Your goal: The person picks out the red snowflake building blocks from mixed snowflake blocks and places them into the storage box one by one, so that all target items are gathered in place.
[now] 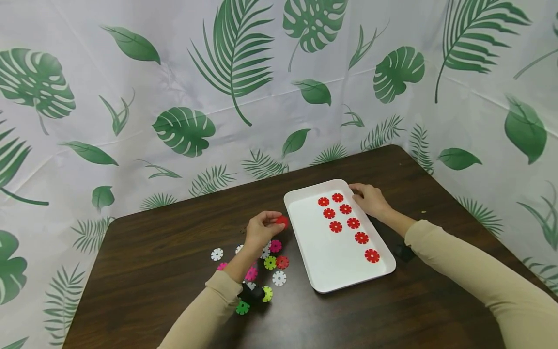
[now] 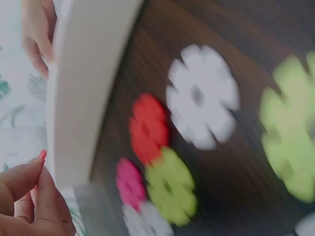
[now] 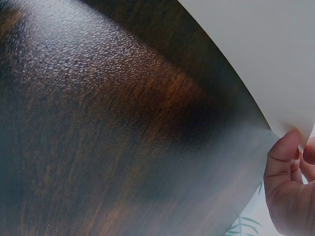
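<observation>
A red notched disc [image 1: 282, 222] is pinched between thumb and fingertips of my left hand [image 1: 260, 230], just left of the white tray [image 1: 307, 252]. In the left wrist view only a sliver of that disc [image 2: 43, 154] shows at the fingertips. Several red flower-shaped discs [image 1: 335, 226] lie inside the tray, in two columns toward its right side. My right hand [image 1: 372, 199] grips the tray's right rim near the far corner. The right wrist view shows its thumb [image 3: 284, 150] against the tray's outer wall [image 3: 266, 59].
Loose discs lie on the dark wooden table [image 1: 165, 257] around and under the left forearm: white [image 1: 279, 278], yellow-green [image 1: 270, 262], pink [image 1: 275, 246], green [image 1: 242, 308] and another red one [image 1: 282, 262]. A leaf-print curtain [image 1: 261, 97] hangs behind the table.
</observation>
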The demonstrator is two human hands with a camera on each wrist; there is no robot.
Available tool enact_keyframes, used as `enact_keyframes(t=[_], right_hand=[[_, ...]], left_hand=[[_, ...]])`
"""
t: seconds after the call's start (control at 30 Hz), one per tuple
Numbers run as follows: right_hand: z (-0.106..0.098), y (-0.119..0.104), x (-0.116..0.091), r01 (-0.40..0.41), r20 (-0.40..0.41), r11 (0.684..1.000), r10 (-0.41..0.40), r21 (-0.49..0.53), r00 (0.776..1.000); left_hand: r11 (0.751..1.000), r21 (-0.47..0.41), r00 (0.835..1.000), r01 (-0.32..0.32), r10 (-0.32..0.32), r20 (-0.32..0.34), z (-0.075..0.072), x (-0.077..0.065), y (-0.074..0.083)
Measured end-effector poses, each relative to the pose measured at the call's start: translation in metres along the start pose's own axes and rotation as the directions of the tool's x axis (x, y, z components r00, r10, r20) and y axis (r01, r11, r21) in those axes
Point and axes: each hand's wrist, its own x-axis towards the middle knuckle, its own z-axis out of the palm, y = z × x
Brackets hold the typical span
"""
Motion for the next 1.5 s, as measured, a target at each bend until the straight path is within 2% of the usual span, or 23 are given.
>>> enact_keyframes(t=[0.23, 0.37, 0.57, 0.67, 0.83, 1.0, 1.2, 1.37, 1.5], right_hand=[[-0.001, 0.000, 0.001, 0.000, -0.004, 1.000, 0.000, -0.001, 1.000], [0.000, 0.001, 0.002, -0.001, -0.006, 1.000, 0.001, -0.005, 1.000], [0.001, 0.001, 0.003, 0.008, -0.014, 1.000, -0.008, -0.016, 1.000], [0.000, 0.000, 0.002, 0.019, -0.012, 1.000, -0.020, -0.015, 1.000], [-0.001, -0.001, 0.001, 0.021, -0.013, 1.000, -0.021, -0.010, 1.000], [-0.001, 0.001, 0.002, 0.004, -0.008, 1.000, -0.004, -0.001, 1.000], [0.000, 0.000, 0.002, -0.007, -0.008, 1.000, 0.007, 0.004, 1.000], [-0.001, 0.000, 0.001, -0.009, -0.010, 1.000, 0.009, 0.004, 1.000], [-0.001, 0.000, 0.001, -0.012, -0.013, 1.000, 0.012, 0.002, 1.000]], left_hand=[[0.996, -0.083, 0.992, 0.036, -0.026, 0.122, 0.037, -0.011, 0.018], [0.992, -0.098, 0.984, 0.075, -0.057, 0.171, 0.063, -0.017, 0.021], [0.990, -0.073, 0.973, 0.124, -0.106, 0.207, 0.095, -0.022, 0.016], [0.988, -0.065, 0.969, 0.138, -0.122, 0.213, 0.105, -0.022, 0.013], [0.992, -0.018, 0.972, 0.128, -0.122, 0.202, 0.118, -0.021, 0.011], [0.993, 0.076, 0.976, 0.094, -0.107, 0.191, 0.127, -0.020, 0.008], [0.982, 0.186, 0.979, -0.015, -0.023, 0.205, 0.133, -0.018, 0.005], [0.951, 0.272, 0.972, -0.147, 0.088, 0.217, 0.135, -0.017, 0.003], [0.922, 0.325, 0.965, -0.211, 0.143, 0.222, 0.136, -0.017, 0.003]])
